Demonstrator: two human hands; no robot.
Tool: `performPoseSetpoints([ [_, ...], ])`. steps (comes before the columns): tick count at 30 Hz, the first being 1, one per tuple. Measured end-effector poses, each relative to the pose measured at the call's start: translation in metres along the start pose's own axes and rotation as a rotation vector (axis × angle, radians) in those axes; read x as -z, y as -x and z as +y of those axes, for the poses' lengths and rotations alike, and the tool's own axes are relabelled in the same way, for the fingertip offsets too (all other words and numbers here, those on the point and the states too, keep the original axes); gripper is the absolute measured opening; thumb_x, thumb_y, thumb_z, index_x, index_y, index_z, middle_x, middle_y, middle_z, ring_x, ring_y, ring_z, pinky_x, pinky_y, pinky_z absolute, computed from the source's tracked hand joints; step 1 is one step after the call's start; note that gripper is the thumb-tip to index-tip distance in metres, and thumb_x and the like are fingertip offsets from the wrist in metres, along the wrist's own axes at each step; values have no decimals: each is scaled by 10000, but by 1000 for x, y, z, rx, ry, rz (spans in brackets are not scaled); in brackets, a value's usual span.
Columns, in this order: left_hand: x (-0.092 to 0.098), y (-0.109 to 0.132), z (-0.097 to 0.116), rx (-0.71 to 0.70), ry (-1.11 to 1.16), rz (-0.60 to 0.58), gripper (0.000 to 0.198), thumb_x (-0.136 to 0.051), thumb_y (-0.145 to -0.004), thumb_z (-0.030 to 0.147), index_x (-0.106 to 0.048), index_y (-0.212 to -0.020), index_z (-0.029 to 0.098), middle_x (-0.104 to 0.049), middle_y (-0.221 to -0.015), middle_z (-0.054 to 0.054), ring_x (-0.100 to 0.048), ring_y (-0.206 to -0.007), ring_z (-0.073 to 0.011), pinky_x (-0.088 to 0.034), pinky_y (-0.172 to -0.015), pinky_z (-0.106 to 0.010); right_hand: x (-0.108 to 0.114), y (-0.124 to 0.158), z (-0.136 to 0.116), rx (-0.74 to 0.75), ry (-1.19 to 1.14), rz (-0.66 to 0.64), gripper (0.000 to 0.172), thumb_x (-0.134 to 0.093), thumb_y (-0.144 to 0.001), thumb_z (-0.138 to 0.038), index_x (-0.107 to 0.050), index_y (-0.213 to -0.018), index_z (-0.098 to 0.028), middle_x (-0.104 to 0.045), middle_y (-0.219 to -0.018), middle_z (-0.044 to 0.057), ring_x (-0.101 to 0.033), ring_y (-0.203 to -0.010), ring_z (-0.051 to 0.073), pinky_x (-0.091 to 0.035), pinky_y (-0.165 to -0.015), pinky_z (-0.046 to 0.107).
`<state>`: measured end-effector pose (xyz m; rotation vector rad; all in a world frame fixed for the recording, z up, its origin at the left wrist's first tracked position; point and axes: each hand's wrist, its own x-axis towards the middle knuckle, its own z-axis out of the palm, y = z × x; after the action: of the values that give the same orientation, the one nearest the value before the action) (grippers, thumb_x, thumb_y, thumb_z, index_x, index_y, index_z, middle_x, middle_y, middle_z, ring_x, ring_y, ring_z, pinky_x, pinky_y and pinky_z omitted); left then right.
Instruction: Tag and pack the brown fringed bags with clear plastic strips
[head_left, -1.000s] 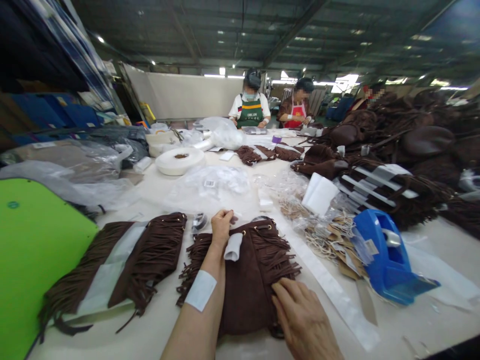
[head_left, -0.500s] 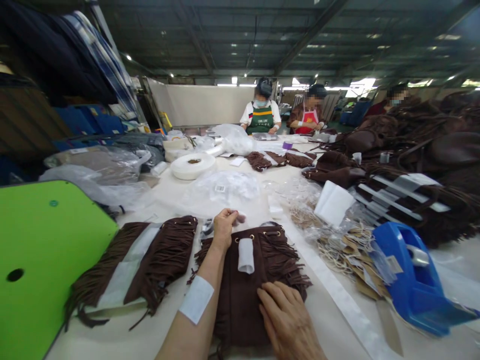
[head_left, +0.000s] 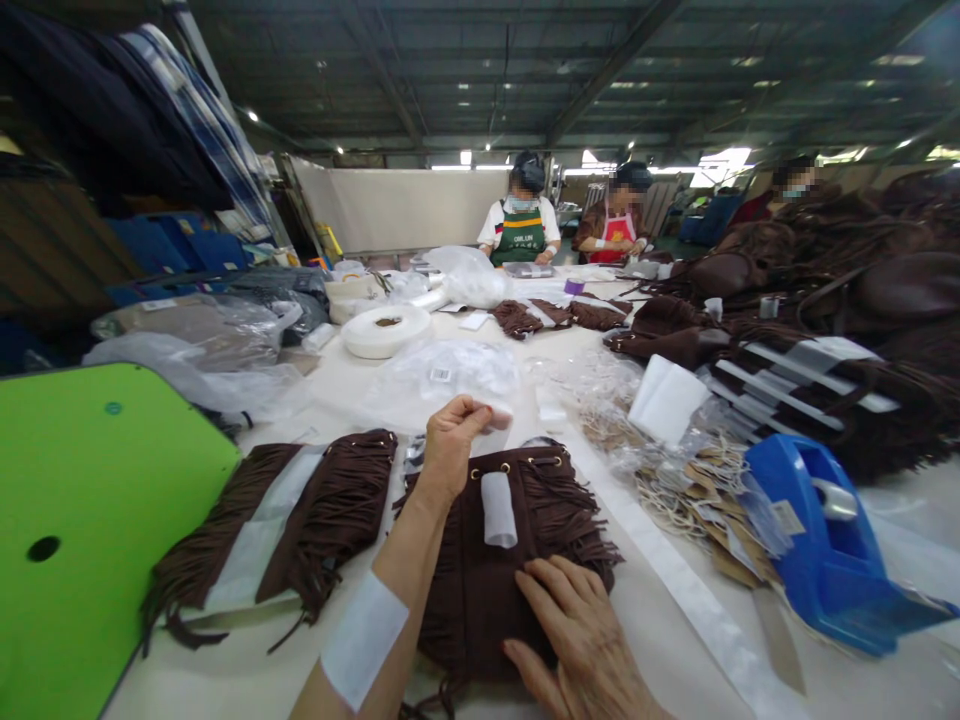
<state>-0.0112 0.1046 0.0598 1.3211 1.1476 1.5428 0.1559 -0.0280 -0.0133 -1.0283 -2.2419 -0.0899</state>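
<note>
A dark brown fringed bag lies flat before me, gold eyelets along its top edge. Fixed to its front is a small white wrap, around something hidden. My left hand is over the bag's top edge, thumb and fingers pinched on a thin translucent sheet. On the bag's lower right rests my right hand, fingers stretched and slightly spread, holding nothing. To the left lies a second fringed bag with a white paper band around it.
A blue tape dispenser and corded brown tags are at right, beside a long white strip. A green board stands left. Farther back are a white roll, plastic bags, piled brown bags and several co-workers.
My left hand has lifted slightly, and the translucent sheet in it shows more. My right thumb has spread away from the fingers. The white wrap has tilted a little on the bag.
</note>
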Motion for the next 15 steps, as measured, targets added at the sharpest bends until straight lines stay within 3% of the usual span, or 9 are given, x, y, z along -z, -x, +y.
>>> performPoseSetpoints([
  [4,5,56,-5,-67,-189,-205,122,-568,-771,255,-637,-704,181,-637,-630,24,-573,-618,-126,-435,-592,-224,1,1,0,-39,-55,12,323,-571,-814,-318,-599,-1097,-163,-649,-1056,86,-549,-988,250,-429,-837,374],
  [7,12,89,-23,-163,-341,-304,122,-566,-770,164,-662,-712,210,-669,-699,15,-607,-768,-159,-465,-758,-274,-1,3,1,-24,-44,-3,320,-562,-817,-271,-587,-1108,-140,-640,-1061,106,-543,-999,248,-439,-842,378],
  [10,17,105,-37,-295,-456,-352,184,-552,-784,114,-664,-865,236,-702,-895,-4,-616,-902,-169,-424,-933,-343,-4,6,2,-16,-27,-24,316,-560,-816,-241,-580,-1110,-126,-626,-1071,121,-535,-1010,255,-443,-845,396],
  [13,21,109,-41,-436,-549,-369,219,-536,-817,116,-640,-968,236,-693,-959,-27,-610,-963,-169,-436,-941,-342,-7,8,2,-23,-32,-23,320,-546,-829,-225,-567,-1136,-136,-615,-1090,117,-523,-1036,254,-441,-862,405],
  [15,23,111,-42,-519,-603,-358,177,-512,-847,138,-641,-941,214,-692,-920,-40,-611,-957,-166,-459,-916,-328,-7,9,1,-35,-50,-23,322,-531,-838,-213,-557,-1153,-146,-614,-1092,110,-520,-1048,246,-444,-868,401],
])
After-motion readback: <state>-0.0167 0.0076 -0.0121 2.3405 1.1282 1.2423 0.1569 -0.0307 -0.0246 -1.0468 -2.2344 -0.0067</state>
